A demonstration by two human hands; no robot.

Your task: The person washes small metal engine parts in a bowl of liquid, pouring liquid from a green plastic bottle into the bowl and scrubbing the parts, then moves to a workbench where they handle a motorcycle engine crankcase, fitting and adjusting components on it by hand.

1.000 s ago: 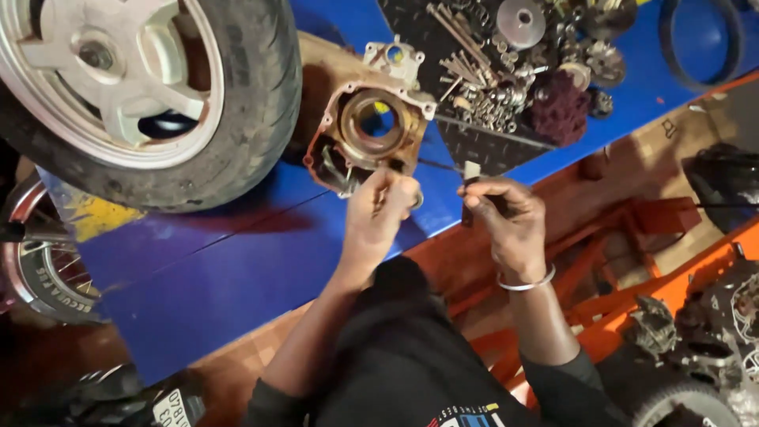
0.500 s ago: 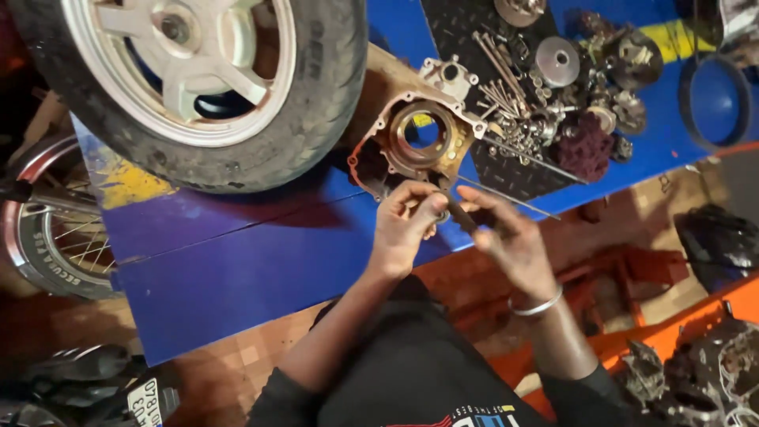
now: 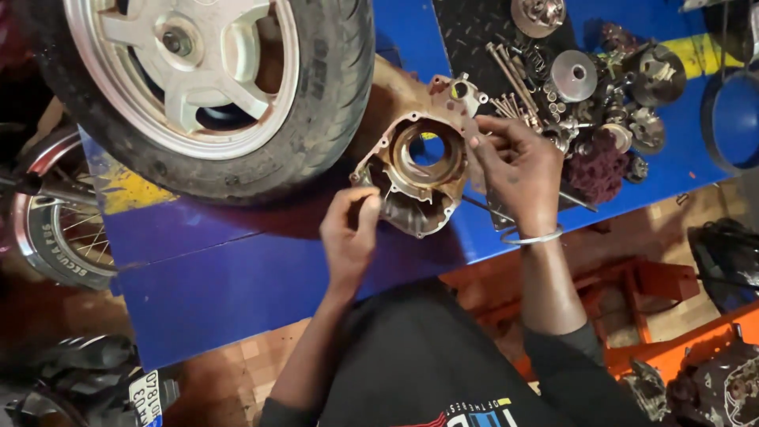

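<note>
Left hand [image 3: 350, 237] pinches the near edge of the metal engine cover [image 3: 417, 172], steadying it; right hand [image 3: 518, 168] grips its far side, fingers curled; cover lies open side up on the blue table [image 3: 237, 277], beside the tyre [image 3: 213, 87]; loose bolts [image 3: 514, 87] close by.

A: List the items lying on the table [image 3: 237, 277].

B: Blue table surface. A tyre on a silver alloy wheel [image 3: 198, 87] lies flat at the upper left. A black mat [image 3: 474, 32] at the upper middle carries long bolts [image 3: 510, 75], a round silver disc [image 3: 573, 75] and dark gears [image 3: 656, 75]. A maroon scouring pad [image 3: 593, 166] sits at the mat's lower edge.

A: And the surrounding area?

B: A black rubber belt [image 3: 723, 119] lies at the far right. A spoked wheel [image 3: 55, 229] stands left of the table. An orange frame [image 3: 672, 348] rests on the floor at lower right.
</note>
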